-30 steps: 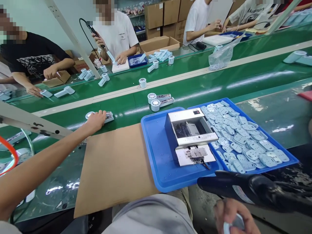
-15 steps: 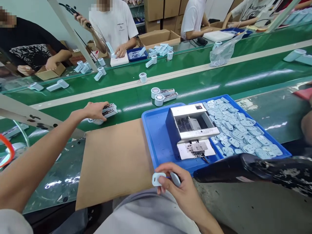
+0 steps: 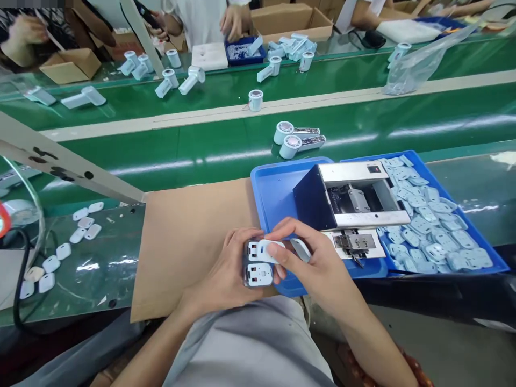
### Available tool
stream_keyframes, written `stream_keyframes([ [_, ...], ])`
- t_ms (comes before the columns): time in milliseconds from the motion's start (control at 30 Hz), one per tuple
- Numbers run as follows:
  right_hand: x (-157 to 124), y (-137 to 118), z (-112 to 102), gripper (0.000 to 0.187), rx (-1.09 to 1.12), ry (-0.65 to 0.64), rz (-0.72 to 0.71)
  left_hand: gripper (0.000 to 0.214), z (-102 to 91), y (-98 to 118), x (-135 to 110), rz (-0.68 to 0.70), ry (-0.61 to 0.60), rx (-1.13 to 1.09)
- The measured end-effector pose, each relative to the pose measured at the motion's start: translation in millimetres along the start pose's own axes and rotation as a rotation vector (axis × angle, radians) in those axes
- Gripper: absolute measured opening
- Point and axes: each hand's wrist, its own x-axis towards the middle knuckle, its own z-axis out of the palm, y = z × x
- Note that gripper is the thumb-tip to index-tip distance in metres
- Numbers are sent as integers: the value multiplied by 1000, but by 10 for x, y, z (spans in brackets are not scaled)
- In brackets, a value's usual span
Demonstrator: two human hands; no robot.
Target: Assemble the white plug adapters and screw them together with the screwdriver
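My left hand (image 3: 226, 274) is closed around a small fan-like device (image 3: 258, 273) held over the front edge of the cardboard sheet (image 3: 189, 242). My right hand (image 3: 314, 263) pinches a pale blue plastic cover (image 3: 264, 250) against the top of that device and holds a second cover (image 3: 300, 249) between its other fingers. Just right of my hands sits a metal-and-blue machine (image 3: 350, 207) on a blue tray (image 3: 274, 193). Behind it another blue tray (image 3: 489, 258) holds several pale blue covers (image 3: 427, 226).
Two open fan devices (image 3: 296, 138) lie on the green conveyor belt (image 3: 201, 145). Loose covers (image 3: 84, 223) lie on the glass at left beside a black cable (image 3: 20, 285). Other people's hands, boxes and more fans are across the belt. A clear bag (image 3: 415, 64) lies far right.
My left hand brought a device from the belt back to the cardboard's front edge. My right hand rose with the covers and met it. The view tilted down.
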Motion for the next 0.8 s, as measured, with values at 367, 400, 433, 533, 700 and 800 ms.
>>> stream_keyframes([
  [367, 70, -95, 5, 28, -465, -30, -40, 99, 222, -116, 56, 233, 106, 45],
  [400, 71, -73, 7, 28, -460, -9, -64, 104, 252, -155, 52, 279, 143, 20],
  [433, 70, -39, 11, 28, -447, 14, -88, 108, 284, -195, 50, 349, 184, 4],
  [533, 53, 125, 32, 31, -342, 47, -99, 105, 367, -282, 60, 540, 268, 18],
  [700, -21, 368, 22, 25, -76, 217, -202, 92, 405, -259, 89, 555, 291, 23],
  [800, -99, 362, -14, 19, 24, 264, -278, 87, 408, -238, 104, 551, 284, 13],
])
